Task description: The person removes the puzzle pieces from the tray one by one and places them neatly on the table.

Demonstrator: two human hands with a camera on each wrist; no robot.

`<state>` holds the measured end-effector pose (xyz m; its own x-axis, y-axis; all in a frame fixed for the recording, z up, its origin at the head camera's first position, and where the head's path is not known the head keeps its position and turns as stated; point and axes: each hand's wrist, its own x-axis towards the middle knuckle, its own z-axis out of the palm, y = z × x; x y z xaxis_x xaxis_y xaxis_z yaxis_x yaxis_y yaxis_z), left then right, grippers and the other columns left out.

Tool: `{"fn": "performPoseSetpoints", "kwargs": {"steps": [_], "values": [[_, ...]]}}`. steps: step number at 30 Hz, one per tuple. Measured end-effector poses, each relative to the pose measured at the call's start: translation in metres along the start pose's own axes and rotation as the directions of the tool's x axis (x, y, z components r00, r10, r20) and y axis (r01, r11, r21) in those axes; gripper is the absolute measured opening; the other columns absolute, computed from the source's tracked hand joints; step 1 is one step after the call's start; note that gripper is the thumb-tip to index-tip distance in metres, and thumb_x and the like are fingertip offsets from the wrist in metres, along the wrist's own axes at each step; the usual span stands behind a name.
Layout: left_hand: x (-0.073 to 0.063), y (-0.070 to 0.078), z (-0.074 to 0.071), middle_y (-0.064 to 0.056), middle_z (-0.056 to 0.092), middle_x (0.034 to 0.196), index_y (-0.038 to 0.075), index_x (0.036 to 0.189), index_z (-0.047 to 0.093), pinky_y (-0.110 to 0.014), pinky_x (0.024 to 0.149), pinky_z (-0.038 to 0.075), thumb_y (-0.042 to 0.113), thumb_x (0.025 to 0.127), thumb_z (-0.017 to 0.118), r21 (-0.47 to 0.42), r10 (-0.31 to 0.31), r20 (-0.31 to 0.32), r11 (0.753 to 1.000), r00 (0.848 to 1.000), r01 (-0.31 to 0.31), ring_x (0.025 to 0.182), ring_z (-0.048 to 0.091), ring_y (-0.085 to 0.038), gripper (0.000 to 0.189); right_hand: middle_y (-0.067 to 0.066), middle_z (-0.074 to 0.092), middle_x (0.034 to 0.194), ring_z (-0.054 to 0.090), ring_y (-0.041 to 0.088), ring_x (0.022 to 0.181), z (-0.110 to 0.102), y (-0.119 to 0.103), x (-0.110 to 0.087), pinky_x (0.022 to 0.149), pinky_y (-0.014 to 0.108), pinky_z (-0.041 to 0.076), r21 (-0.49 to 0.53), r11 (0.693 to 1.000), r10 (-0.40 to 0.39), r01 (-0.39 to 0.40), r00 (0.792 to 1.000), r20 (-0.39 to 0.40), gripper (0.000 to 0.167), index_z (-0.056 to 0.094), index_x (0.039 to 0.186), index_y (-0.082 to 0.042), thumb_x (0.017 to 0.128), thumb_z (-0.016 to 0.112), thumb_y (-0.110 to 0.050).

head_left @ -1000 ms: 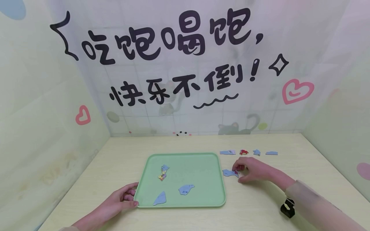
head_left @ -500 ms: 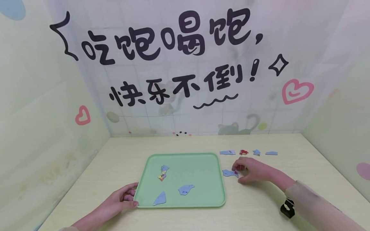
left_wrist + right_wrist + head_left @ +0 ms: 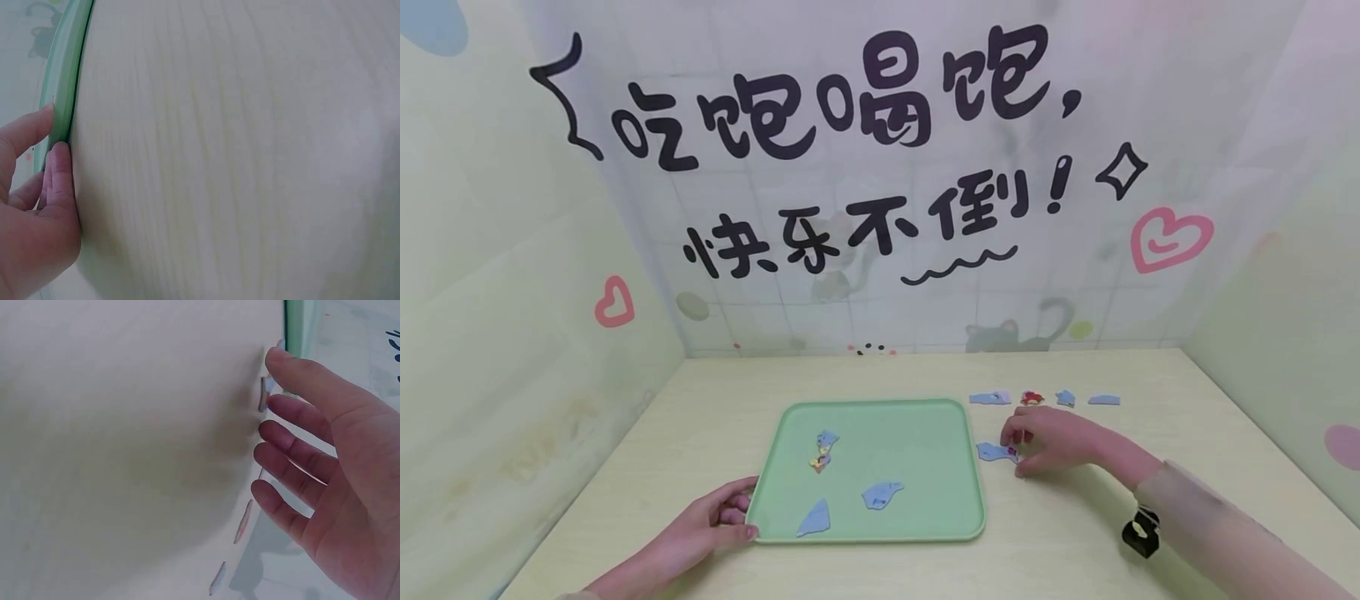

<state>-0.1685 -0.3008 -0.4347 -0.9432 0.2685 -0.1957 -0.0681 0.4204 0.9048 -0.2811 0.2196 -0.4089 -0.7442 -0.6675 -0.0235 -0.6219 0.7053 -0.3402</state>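
Observation:
At the near left corner of the green tray (image 3: pixel 928 467), my left hand (image 3: pixel 713 523) grips the rim, with thumb on top and fingers curled beside it. To the right of the tray, my right hand (image 3: pixel 1060 437) holds a small puzzle piece with a red mark (image 3: pixel 1012 452) between thumb and fingers; most of that piece is hidden. A blue puzzle piece (image 3: pixel 991 451) lies against its left side. In the right wrist view, the edge of a piece (image 3: pixel 264 394) shows by the index fingertip.
Inside the tray lie a blue-and-yellow joined cluster (image 3: pixel 823 452), a blue piece (image 3: pixel 882 495) and a pointed blue piece (image 3: pixel 815 518). Behind my right hand runs a row of pieces, among them a red one (image 3: pixel 1032 398). Printed cloth walls (image 3: pixel 880 317) enclose the wooden table.
Both hands stay almost where they were. The right fingers shift very slightly at the puzzle piece, and the head view tilts a little.

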Motion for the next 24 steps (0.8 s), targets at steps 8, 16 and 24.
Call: {"fn": "performPoseSetpoints", "kwargs": {"steps": [8,16,24], "values": [[0.0,0.0,0.0,-0.017,0.049,0.119,-0.012,0.15,0.024,-0.017,0.078,0.049,0.015,0.086,0.075,0.005,-0.007,0.0,1.0,1.0,0.007,0.091,0.053,-0.007,0.086,-0.001,0.065,0.104,0.061,0.018,0.093,-0.018,-0.011,0.014,0.082,0.032,0.051,-0.048,0.998,-0.028,0.027,0.999,-0.027,0.031,0.069,0.108,-0.016,0.081,0.08,-0.026],[-0.001,-0.002,0.0,-0.017,0.049,0.118,-0.012,0.15,0.025,-0.017,0.078,0.048,0.015,0.086,0.075,0.007,-0.007,-0.007,1.0,1.0,0.007,0.09,0.053,-0.006,0.086,0.004,0.067,0.11,0.063,0.023,0.096,-0.032,-0.025,0.036,0.083,0.034,0.052,-0.09,0.992,-0.095,0.089,0.993,-0.071,0.034,0.069,0.112,-0.013,0.082,0.08,-0.025],[0.0,-0.002,0.0,-0.016,0.049,0.118,-0.011,0.15,0.026,-0.017,0.078,0.048,0.014,0.085,0.075,0.018,-0.005,-0.013,1.0,1.0,0.005,0.09,0.053,-0.005,0.085,0.002,0.068,0.114,0.064,0.022,0.1,-0.035,-0.051,0.06,0.087,0.036,0.053,-0.096,0.987,-0.139,0.129,0.983,-0.117,0.034,0.069,0.115,-0.016,0.083,0.079,-0.024]]}}
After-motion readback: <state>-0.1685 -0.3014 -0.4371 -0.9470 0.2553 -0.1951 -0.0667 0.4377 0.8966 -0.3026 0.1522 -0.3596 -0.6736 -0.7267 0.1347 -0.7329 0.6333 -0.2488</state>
